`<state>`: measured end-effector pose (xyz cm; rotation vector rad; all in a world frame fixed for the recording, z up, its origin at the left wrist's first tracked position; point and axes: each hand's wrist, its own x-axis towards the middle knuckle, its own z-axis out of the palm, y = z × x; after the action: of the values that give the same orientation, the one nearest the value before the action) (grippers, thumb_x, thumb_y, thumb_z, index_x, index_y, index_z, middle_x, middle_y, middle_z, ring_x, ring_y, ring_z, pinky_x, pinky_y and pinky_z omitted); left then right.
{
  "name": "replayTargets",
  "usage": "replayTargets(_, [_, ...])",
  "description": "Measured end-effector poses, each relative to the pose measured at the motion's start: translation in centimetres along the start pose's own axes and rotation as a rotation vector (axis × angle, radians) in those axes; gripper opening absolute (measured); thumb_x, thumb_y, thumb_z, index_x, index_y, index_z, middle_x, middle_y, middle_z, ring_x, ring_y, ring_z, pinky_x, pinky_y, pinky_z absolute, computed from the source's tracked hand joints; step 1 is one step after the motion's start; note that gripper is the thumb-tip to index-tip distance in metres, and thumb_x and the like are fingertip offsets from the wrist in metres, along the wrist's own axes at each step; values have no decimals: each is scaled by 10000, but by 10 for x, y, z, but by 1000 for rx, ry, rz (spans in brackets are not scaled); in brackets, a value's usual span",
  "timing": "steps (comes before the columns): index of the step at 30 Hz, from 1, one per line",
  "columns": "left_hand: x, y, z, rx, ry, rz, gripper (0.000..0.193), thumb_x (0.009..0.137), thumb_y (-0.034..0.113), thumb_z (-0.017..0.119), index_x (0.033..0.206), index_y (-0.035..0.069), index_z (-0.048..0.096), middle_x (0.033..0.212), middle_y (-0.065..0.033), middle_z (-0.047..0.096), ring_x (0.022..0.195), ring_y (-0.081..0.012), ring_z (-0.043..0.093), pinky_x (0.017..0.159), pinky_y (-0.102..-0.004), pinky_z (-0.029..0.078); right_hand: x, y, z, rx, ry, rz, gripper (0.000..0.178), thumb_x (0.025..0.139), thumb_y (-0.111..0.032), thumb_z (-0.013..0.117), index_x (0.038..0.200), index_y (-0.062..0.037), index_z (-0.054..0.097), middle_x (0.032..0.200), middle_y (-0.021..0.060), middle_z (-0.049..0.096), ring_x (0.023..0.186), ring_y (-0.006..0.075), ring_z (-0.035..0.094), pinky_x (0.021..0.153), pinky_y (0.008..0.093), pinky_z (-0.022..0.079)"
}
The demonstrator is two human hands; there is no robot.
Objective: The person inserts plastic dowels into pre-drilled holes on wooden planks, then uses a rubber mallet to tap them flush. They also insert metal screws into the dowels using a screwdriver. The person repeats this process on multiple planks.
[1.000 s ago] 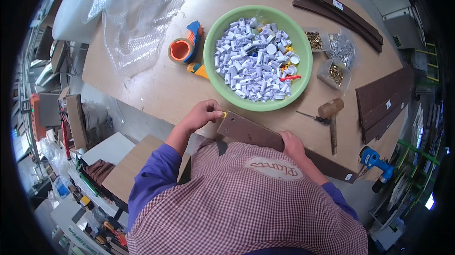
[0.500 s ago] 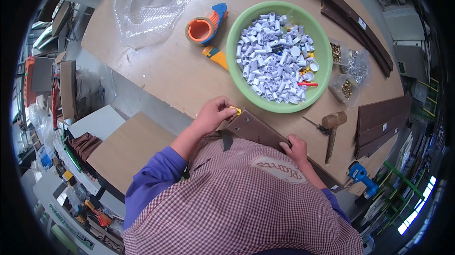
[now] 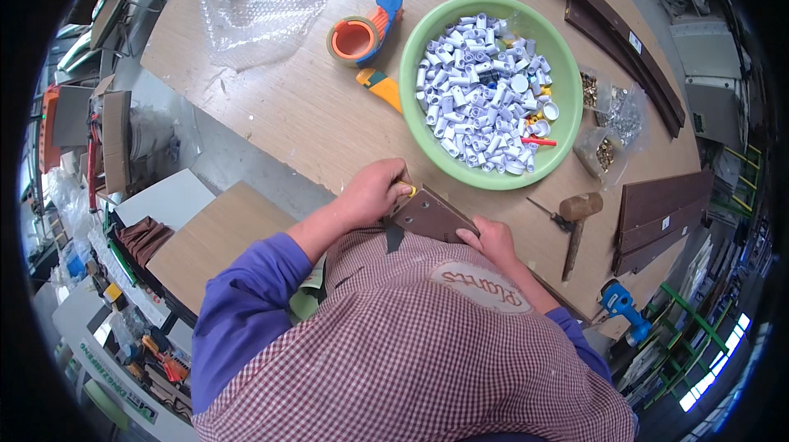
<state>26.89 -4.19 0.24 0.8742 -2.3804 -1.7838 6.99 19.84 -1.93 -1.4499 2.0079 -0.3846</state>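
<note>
A dark brown board with holes near its left end lies at the table's near edge, against my apron. At that end my left hand is closed, thumb and fingers pinching a small yellow piece against the board's end. Most of the piece is covered by my fingers. My right hand grips the board farther right, thumb on its upper face. Just beyond the board stands a green basin of white plastic tube pieces.
Left of the basin are a tape dispenser, a yellow cutter knife and bubble wrap. To the right lie a mallet, a screwdriver, bags of small hardware, brown boards and a blue power drill.
My right hand has slid left along the board, closer to its holed end. My left hand stays at the yellow piece, its fingers now covering more of it. The view has shifted slightly.
</note>
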Motion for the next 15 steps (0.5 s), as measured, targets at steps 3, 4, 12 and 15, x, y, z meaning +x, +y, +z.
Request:
replayTargets(3, [4,6,-3,60,-36,2,143,854,83,676,884,7,559,831,-166,632,792,-355,624,705,-415,491,1,1,2,-29,23,-31,498,851,-475,693,694,-40,509,626,153,598,576,348,615,522,430,487])
replayTargets(4, [6,7,-4,64,-60,-14,149,851,92,679,882,9,558,838,-171,632,808,-372,619,715,-425,489,1,1,2,-11,20,-29,499,850,-474,694,691,-41,506,623,153,597,575,346,614,520,429,488])
replayTargets(12, [3,-8,8,-37,-11,-101,119,879,95,654,918,13,577,819,-140,637,720,-286,622,668,-382,494,6,-2,-2,-47,-60,50,515,867,-514,652,718,-32,549,667,174,628,627,371,635,566,462,504])
replayTargets(15, [3,-28,22,-427,35,-268,107,918,107,640,944,14,597,787,-76,635,670,-158,593,639,-305,488,14,2,0,10,-94,122,527,886,-544,605,774,-28,595,721,193,650,698,402,644,631,498,509])
